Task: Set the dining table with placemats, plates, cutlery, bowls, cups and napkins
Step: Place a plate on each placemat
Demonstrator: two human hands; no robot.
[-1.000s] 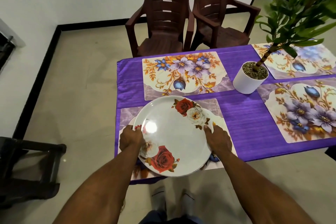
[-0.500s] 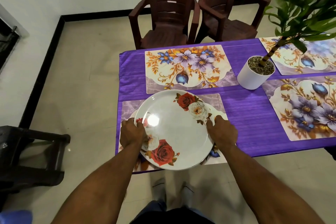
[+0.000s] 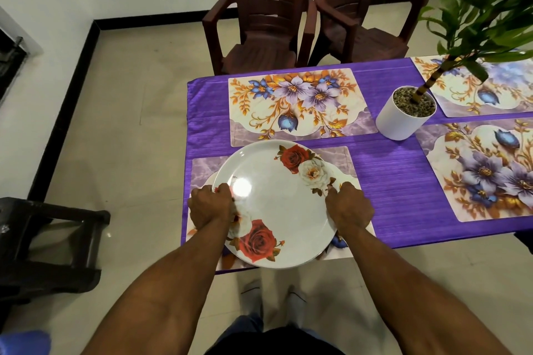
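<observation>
A large white plate (image 3: 274,204) with red and white roses lies over the nearest floral placemat (image 3: 343,161) at the table's near left corner. My left hand (image 3: 209,206) grips the plate's left rim and my right hand (image 3: 347,206) grips its right rim. The plate's near edge reaches the front edge of the purple tablecloth (image 3: 389,179). Whether the plate rests on the mat or hangs just above it cannot be told. Another placemat (image 3: 297,104) lies beyond it, bare.
A white pot (image 3: 403,115) with a leafy plant stands right of the far mat. Two more placemats (image 3: 484,170) lie at the right. Two brown plastic chairs (image 3: 265,17) stand behind the table. A dark stool (image 3: 43,242) sits on the floor at the left.
Both hands have kept hold of the plate and carried it a little farther onto the near placemat. The view has shifted slightly to the right and closer.
</observation>
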